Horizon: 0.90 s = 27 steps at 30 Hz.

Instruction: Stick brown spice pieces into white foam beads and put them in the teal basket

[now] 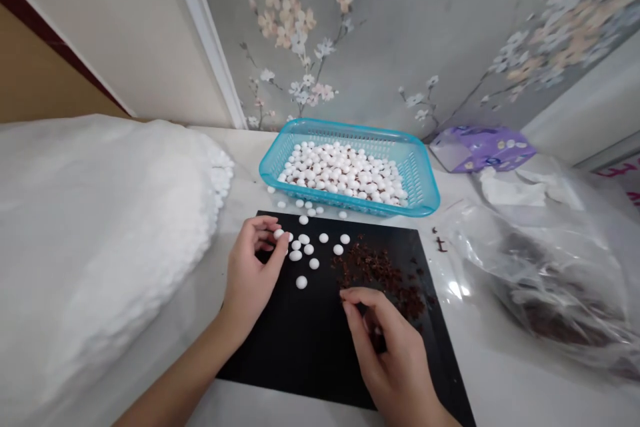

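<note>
My left hand (250, 274) is at the left edge of a black board (305, 347), thumb and fingers closed on a small white ball (279, 234). Several loose white balls (295, 255) lie on the board just right of it. Over the middle of the board my right hand (393, 347) pinches thumb and index finger together. Whatever is between those fingertips is too small to make out. Beyond the right hand, small dark reddish-brown pieces (373, 264) are scattered over the board's right side.
Behind the board stands a blue plastic basket (425, 204) holding many white balls with brown bits. A large white bag (100, 214) fills the left. To the right are a clear plastic bag (560, 300) with dark contents and a purple packet (483, 147). A flowered wall rises behind.
</note>
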Each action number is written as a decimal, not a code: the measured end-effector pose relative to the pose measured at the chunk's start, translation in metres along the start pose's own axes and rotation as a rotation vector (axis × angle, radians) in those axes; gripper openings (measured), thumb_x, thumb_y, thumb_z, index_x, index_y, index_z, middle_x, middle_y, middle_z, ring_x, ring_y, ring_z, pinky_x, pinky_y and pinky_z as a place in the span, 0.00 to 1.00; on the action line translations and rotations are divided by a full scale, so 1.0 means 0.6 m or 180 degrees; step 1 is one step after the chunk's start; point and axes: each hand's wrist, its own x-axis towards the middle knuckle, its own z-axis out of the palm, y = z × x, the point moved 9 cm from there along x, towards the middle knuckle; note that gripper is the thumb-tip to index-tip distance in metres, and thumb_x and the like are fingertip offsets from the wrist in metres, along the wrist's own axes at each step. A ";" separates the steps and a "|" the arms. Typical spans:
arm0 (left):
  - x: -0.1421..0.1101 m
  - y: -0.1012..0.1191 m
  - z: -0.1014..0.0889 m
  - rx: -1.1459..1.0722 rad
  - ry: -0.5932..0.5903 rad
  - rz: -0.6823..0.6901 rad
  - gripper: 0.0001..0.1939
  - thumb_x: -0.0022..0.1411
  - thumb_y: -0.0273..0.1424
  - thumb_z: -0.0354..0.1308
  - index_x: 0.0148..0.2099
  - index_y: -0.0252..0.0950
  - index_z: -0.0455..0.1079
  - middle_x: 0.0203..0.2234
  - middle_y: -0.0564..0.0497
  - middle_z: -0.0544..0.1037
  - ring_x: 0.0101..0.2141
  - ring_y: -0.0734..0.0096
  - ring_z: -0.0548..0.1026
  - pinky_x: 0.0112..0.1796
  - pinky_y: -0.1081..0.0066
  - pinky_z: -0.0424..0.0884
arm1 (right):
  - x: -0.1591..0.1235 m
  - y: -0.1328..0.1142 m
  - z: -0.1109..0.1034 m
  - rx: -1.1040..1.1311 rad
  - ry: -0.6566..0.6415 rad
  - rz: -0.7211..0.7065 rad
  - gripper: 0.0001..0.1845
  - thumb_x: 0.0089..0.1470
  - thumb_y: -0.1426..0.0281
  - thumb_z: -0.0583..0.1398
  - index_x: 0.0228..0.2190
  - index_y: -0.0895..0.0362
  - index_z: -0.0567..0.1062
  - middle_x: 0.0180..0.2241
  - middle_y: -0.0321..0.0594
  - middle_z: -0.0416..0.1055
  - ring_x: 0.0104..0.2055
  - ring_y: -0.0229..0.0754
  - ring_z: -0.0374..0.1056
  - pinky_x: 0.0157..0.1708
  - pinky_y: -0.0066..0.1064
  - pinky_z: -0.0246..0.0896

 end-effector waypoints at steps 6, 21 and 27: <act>0.014 -0.031 -0.019 -0.0694 0.0219 -0.0526 0.14 0.53 0.34 0.59 0.42 0.36 0.65 0.32 0.52 0.72 0.33 0.72 0.72 0.36 0.72 0.68 | -0.003 -0.011 -0.001 -0.0030 0.0038 -0.0166 0.06 0.55 0.75 0.54 0.36 0.54 0.68 0.27 0.34 0.69 0.19 0.31 0.60 0.19 0.22 0.59; -0.039 0.000 0.006 -0.1540 0.0128 -0.0810 0.12 0.51 0.33 0.62 0.38 0.37 0.68 0.35 0.51 0.75 0.37 0.71 0.74 0.40 0.72 0.70 | -0.004 -0.009 -0.017 0.0278 0.0395 -0.0120 0.07 0.50 0.76 0.59 0.33 0.54 0.70 0.29 0.34 0.69 0.18 0.28 0.58 0.18 0.22 0.60; -0.087 0.030 0.061 -0.1553 -0.0901 -0.0912 0.07 0.53 0.33 0.61 0.35 0.38 0.70 0.35 0.51 0.76 0.33 0.70 0.76 0.34 0.73 0.73 | 0.001 0.006 -0.028 0.0381 0.0546 0.0170 0.05 0.51 0.75 0.59 0.32 0.55 0.73 0.23 0.33 0.70 0.17 0.30 0.59 0.17 0.22 0.59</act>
